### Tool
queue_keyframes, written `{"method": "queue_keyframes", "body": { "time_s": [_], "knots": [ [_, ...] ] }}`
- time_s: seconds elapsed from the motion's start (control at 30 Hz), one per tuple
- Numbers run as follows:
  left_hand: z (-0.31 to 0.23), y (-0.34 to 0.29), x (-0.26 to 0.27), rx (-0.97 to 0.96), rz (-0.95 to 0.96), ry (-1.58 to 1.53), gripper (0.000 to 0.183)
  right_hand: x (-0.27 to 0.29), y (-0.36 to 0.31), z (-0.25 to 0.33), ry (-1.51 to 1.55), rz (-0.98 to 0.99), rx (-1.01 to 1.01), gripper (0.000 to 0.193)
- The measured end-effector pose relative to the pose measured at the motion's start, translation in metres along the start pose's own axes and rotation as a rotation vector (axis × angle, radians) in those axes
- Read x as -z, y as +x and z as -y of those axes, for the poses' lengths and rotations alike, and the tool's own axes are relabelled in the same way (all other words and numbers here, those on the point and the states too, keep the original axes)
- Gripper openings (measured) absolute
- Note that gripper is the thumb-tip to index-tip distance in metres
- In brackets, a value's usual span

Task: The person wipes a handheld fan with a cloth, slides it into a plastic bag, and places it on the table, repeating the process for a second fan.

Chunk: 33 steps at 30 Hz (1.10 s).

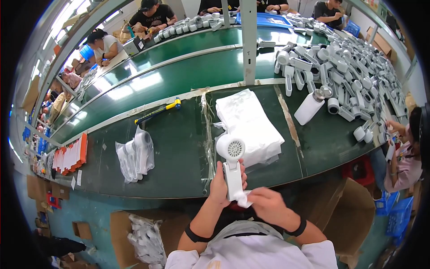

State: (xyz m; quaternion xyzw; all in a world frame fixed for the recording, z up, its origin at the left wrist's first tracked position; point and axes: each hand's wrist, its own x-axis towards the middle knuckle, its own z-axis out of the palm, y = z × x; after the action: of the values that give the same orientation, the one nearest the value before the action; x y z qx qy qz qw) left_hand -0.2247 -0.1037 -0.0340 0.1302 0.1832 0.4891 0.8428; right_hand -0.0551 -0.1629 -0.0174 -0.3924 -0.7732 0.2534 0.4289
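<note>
My left hand (219, 186) is wrapped around the handle of a white handheld fan (231, 150), whose round slotted grille faces up. At the lower end of that handle, my right hand (268, 207) pinches a crumpled white cloth (243, 198) against it. Just beyond the fan lies a stack of thin white plastic bags (248, 123). To the left, some similar white fans in clear bags (135, 154) rest on the dark green bench (179, 148). A white bottle with a metal cap (310, 107) lies tilted at the right of the bags.
A large heap of grey-white fan bodies (345, 76) covers the right side. A yellow-and-black hammer (159, 110) lies behind the bagged fans. Orange-and-white boxes (71, 154) stand at the left end. Cardboard boxes (130, 242) flank me below the bench. Co-workers sit across and at the right.
</note>
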Motion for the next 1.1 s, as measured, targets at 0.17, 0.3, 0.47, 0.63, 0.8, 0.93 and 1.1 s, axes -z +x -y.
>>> {"method": "queue_keyframes", "body": {
  "time_s": [0.17,0.3,0.47,0.63,0.8,0.93,1.1],
  "knots": [
    [0.001,-0.005,0.005,0.065,-0.133,0.295,0.065,0.040,0.035,0.002,-0.081,-0.310,-0.025,0.027],
    [0.023,-0.004,-0.011,-0.033,-0.277,0.455,0.060,0.026,0.050,0.004,-0.144,-0.284,0.213,0.031],
    [0.028,-0.011,-0.009,0.033,-0.220,0.502,0.062,0.000,0.046,-0.001,-0.110,-0.164,0.208,0.033],
    [0.011,-0.010,0.006,0.089,-0.101,0.254,0.072,0.009,0.038,-0.002,-0.090,-0.150,0.107,0.032],
    [0.026,-0.009,-0.005,-0.047,-0.250,0.806,0.059,0.034,0.074,0.000,-0.200,-0.350,0.248,0.028],
    [0.031,-0.014,0.014,-0.373,-0.155,1.320,0.033,0.032,0.084,-0.022,-0.170,-0.321,0.071,0.017],
    [0.020,-0.025,0.012,-0.552,-0.113,1.481,0.033,0.057,0.071,-0.053,-0.190,-0.441,-0.264,0.013]
  ]
}}
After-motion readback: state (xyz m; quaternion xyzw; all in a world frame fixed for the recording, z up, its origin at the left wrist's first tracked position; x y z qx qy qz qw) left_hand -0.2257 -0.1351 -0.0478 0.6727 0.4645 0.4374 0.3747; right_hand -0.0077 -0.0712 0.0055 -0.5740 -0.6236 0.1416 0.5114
